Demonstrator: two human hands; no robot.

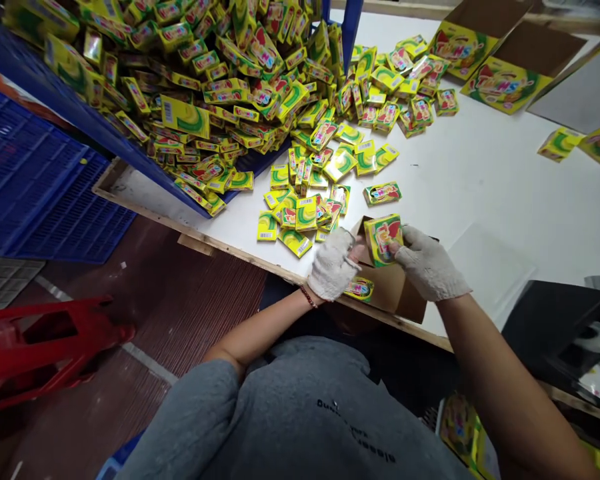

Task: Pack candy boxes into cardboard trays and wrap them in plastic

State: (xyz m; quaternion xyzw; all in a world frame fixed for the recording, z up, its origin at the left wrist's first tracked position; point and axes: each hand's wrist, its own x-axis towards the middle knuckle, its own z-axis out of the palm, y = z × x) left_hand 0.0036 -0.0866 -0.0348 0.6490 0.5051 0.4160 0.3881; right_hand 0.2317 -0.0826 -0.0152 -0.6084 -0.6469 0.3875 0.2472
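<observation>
My right hand (427, 263), in a white fingerless glove, grips a small yellow candy box (383, 240) with a watermelon print, thumb on its front. The box is above an open brown carton (387, 290) at the table's near edge. At the carton's left side is my left hand (333, 265), gloved likewise, its fingers curled on the carton's edge and partly hidden. Another yellow box (359, 288) lies by the carton's near left side, below my left hand. Just beyond the carton lies a single box (383, 193) on the white table.
A tilted blue crate (180, 190) spills a heap of yellow boxes (220, 100) onto the white table (445, 173). Open printed cartons (505, 80) stand at the back right. A black device (555, 333) sits at right. On the floor at left is a red plastic stool (45, 347).
</observation>
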